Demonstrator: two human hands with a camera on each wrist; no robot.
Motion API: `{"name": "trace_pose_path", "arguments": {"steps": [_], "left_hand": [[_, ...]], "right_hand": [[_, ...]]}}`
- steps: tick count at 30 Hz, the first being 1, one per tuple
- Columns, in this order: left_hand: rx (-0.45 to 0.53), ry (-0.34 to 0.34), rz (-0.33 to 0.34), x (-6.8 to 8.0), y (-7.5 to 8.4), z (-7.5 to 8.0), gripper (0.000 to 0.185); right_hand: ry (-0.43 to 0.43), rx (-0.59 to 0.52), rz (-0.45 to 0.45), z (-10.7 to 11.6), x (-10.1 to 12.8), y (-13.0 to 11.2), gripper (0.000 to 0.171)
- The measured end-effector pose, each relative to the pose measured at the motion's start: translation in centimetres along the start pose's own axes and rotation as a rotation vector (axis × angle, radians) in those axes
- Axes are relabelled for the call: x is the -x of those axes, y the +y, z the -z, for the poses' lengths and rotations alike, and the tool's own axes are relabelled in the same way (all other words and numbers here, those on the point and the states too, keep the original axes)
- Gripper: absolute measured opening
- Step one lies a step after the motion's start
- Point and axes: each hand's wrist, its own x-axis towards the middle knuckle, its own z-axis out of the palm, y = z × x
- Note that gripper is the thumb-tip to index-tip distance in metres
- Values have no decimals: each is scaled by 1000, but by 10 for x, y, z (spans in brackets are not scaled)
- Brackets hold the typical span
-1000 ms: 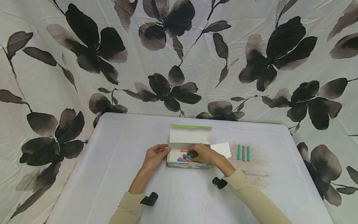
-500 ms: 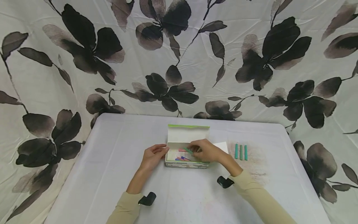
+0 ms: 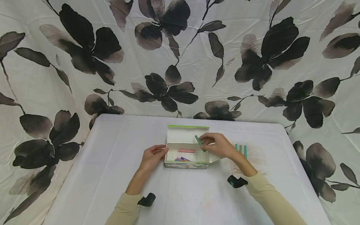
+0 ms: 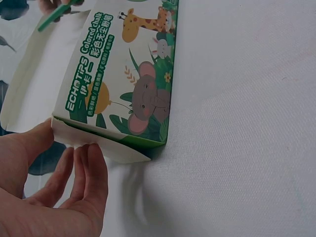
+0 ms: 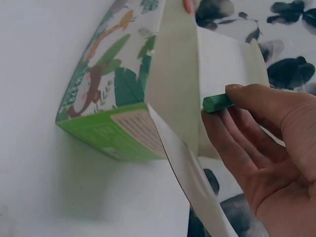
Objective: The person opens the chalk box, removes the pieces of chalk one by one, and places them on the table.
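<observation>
An open cardboard box of colored chalk point(image 3: 185, 166) stands on the table with its lid raised; printed animals cover its front in the left wrist view. My right hand point(image 3: 217, 145) pinches a green chalk stick point(image 3: 198, 140) between thumb and fingers, above the box's right end. In the right wrist view, one end of this green chalk point(image 5: 216, 102) pokes out of the fingertips. My left hand point(image 3: 152, 157) holds the box's left side flap point(image 4: 98, 140), thumb on one face and fingers on the other. Inside lie a pink chalk stick point(image 3: 186, 151) and several blue and pink pieces point(image 3: 182, 159).
Right of the box, three green chalk sticks point(image 3: 245, 151) lie side by side, partly covered by my right forearm. Brownish chalk smudges mark the white tabletop point(image 3: 182, 193) around them. A floral cloth point(image 3: 168, 62) hangs behind the table.
My right hand has lifted a green chalk stick out of the box and moved up and right with it. The left hand stays at the box's left end.
</observation>
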Motion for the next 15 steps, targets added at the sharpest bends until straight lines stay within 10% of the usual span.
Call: {"name": "trace_pose_path", "arguments": {"steps": [15], "left_hand": [[-5,11,4,-2,-1,0,39]], "right_hand": [[102,-184,-186,42,31,11,41]]}}
